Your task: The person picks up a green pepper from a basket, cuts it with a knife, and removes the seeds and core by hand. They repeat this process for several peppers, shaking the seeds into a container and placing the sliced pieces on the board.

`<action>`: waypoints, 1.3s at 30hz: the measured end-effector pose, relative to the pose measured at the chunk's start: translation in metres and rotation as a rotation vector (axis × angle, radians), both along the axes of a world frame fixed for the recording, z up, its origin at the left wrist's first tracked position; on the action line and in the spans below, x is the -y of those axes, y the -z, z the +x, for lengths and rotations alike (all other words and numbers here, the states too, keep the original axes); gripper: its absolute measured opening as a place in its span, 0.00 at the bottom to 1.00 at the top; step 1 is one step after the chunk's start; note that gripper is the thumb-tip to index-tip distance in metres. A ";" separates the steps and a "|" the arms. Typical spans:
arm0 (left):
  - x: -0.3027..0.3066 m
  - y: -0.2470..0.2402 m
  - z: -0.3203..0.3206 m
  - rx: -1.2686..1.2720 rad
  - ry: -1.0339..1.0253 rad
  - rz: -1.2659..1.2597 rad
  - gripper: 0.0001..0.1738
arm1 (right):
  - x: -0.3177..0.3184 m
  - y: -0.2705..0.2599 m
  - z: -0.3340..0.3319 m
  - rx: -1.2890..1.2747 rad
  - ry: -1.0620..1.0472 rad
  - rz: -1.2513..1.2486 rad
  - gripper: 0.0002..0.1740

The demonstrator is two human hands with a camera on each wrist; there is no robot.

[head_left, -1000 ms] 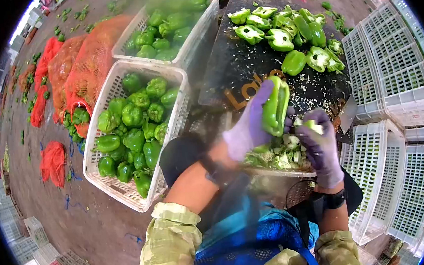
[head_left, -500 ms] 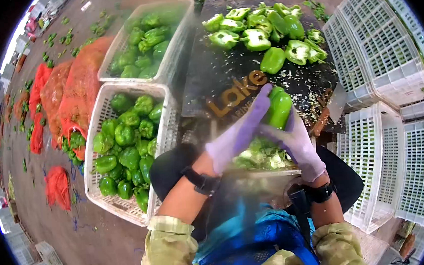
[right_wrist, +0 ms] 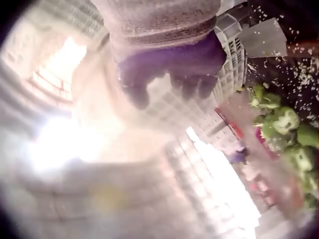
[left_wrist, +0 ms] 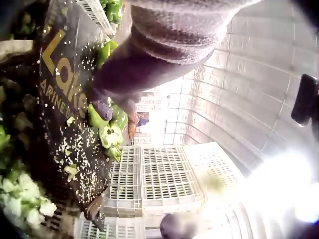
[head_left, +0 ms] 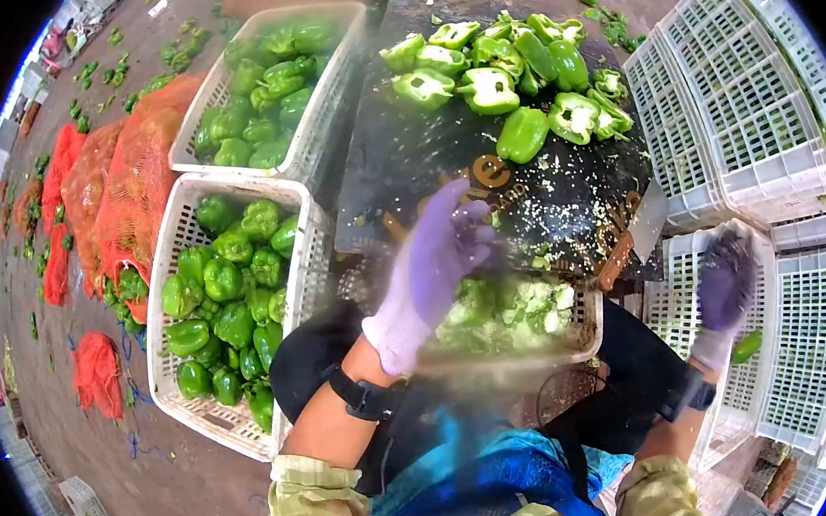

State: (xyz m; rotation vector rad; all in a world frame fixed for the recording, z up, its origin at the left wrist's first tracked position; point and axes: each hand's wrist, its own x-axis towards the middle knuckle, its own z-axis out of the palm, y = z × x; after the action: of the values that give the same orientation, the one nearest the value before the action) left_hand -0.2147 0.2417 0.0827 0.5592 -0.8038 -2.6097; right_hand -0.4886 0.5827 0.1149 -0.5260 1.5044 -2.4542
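My left hand (head_left: pixel 429 271), in a purple-palmed glove, hovers over the near edge of the black board (head_left: pixel 405 162) with fingers spread and nothing in them. The right hand (head_left: pixel 728 282) is blurred above a white crate (head_left: pixel 672 281) on the right. In the right wrist view that gloved hand (right_wrist: pixel 174 69) has loosely bent fingers with nothing between them. A green bell pepper (head_left: pixel 746 347) shows beside its wrist, against the crate. On the board lie a whole-looking bell pepper (head_left: pixel 523 135) and several cut halves (head_left: pixel 490 90). Below the board, a container (head_left: pixel 589 336) holds pale cores and scraps (head_left: pixel 534 312).
Two white crates of whole green peppers stand at left, one nearer (head_left: pixel 165 374) and one farther (head_left: pixel 181 140). A knife (head_left: pixel 615 261) lies at the board's right corner. Stacked white crates (head_left: pixel 751 115) rise at right. Orange mesh sacks (head_left: pixel 149 172) sit on the floor.
Earlier both hands were together at a bell pepper, the right one pinching a pale core at first. Now they are apart: the right has swung over the right-hand crate, the left is empty.
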 end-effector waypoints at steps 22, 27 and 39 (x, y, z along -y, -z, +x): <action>0.016 0.004 -0.003 0.016 -0.080 0.080 0.22 | 0.296 0.061 -0.014 -1.525 -0.254 1.394 0.31; 0.014 0.017 -0.003 0.132 -0.098 0.060 0.22 | 0.261 0.030 0.007 -0.859 -0.318 0.763 0.33; -0.006 0.000 -0.010 -0.307 0.212 0.378 0.26 | 0.201 -0.033 0.146 -0.825 -0.447 0.761 0.24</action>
State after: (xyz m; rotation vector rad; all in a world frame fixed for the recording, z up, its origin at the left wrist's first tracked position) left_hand -0.2249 0.2478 0.0828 0.1609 -0.2859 -2.9635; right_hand -0.3427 0.3815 0.1483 -1.5680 2.1013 -1.1959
